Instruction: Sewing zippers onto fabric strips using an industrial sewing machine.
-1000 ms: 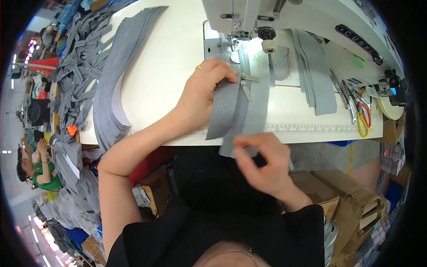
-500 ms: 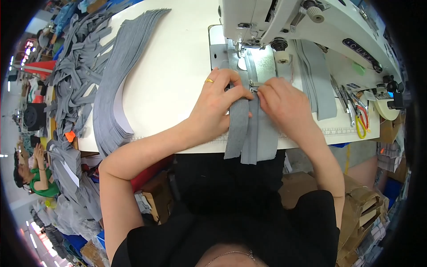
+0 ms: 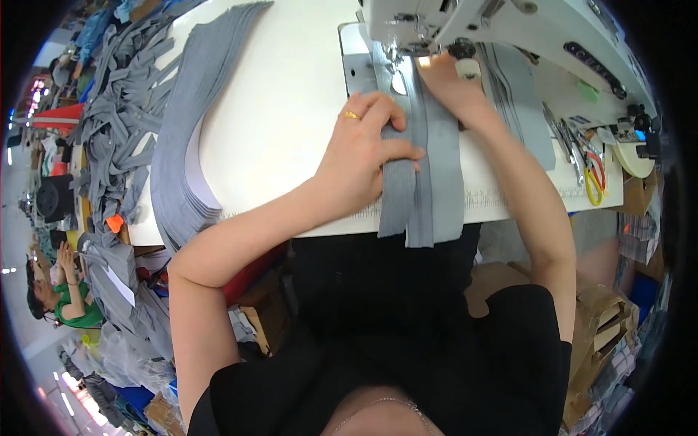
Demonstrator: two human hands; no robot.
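Note:
Long grey fabric strips [image 3: 445, 174] run under the needle area of a white sewing machine [image 3: 523, 33], with a narrow grey zipper tape [image 3: 420, 211] along their middle. My left hand [image 3: 363, 149], a ring on one finger, is closed on the left fabric strip [image 3: 397, 207], thumb and fingers on either side of its edge. Up beside the presser foot [image 3: 396, 64] is my right hand [image 3: 445, 80], blurred, its fingers drawn together over the zipper line. The machine head partly covers them, so what they pinch is hidden. The strips' lower ends hang over the table's front edge.
A tall curved stack of grey strips [image 3: 178, 138] stands left on the white table [image 3: 273, 109], beside a heap of loose strips [image 3: 116, 94]. More grey pieces [image 3: 527, 109] lie right of the machine, near yellow-and-red-handled scissors [image 3: 595, 185]. A person in green [image 3: 80, 301] sits far left.
My right hand has moved away from me, from beside my left fingers up to the presser foot. My left hand stays on the strip, its fingers slightly more spread. The whole view has shifted a little.

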